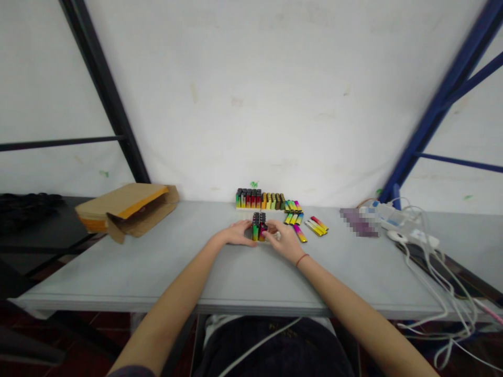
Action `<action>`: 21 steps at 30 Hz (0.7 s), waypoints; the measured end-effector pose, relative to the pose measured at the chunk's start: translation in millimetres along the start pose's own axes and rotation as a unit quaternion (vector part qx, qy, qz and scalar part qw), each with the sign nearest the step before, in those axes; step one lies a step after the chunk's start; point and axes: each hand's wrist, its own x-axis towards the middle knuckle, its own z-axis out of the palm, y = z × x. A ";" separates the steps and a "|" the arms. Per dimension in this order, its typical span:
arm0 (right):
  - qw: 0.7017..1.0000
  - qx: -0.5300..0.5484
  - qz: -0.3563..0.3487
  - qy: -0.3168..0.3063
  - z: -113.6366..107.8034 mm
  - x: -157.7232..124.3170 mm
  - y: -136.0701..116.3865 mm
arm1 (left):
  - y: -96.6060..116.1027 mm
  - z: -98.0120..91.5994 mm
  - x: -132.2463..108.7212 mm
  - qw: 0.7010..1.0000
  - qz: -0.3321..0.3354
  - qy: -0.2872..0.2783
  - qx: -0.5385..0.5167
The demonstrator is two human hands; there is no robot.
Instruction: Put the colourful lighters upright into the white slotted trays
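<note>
A small upright cluster of black-topped lighters [255,230], green and pink at the front, stands on the table in a low, pale tray [272,238]. My left hand [238,233] curves round the tray's left end, thumb in front and fingers behind. On the other side, my right hand [286,241] has its thumb against a pink lighter [262,233] at the cluster's right edge. Its fingers bend behind, over the tray's right part. The exact fingertip contact is too small to make out.
Behind my hands stands a long row of upright lighters [249,199]. Loose colourful lighters [294,219] lie to the right, with several more [316,226] beyond. An opened cardboard box [126,201] rests at left. White cables [432,262] and a power strip [393,217] occupy the right end.
</note>
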 end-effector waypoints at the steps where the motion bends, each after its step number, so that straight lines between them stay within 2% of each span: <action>1: 1.000 -0.016 -0.011 -0.011 0.4 -0.4 -0.8 | 0.2 0.0 0.0 1.000 0.001 0.001 -0.001; 5: 0.995 -0.080 -0.042 -0.034 0.9 -1.0 -3.0 | 1.3 -0.3 -0.3 1.000 -0.008 -0.002 0.000; 11: 0.988 -0.146 -0.056 -0.012 -8.1 4.5 3.0 | 2.3 -1.3 -0.6 1.000 -0.012 -0.009 0.011; 13: 0.985 -0.173 -0.002 0.004 -18.1 8.2 9.1 | 2.8 -2.1 -1.1 1.000 -0.012 -0.012 0.009; 15: 0.966 -0.236 0.106 0.013 -30.8 10.7 16.9 | 3.0 -2.9 -1.6 1.000 -0.013 -0.017 0.007; 18: 0.902 -0.352 0.245 -0.056 -48.5 9.9 29.4 | 2.4 -3.3 -1.5 1.000 -0.016 -0.021 0.007; 21: 0.863 -0.385 0.299 -0.132 -58.4 6.1 39.9 | 1.1 -2.7 -1.0 1.000 -0.018 -0.024 0.006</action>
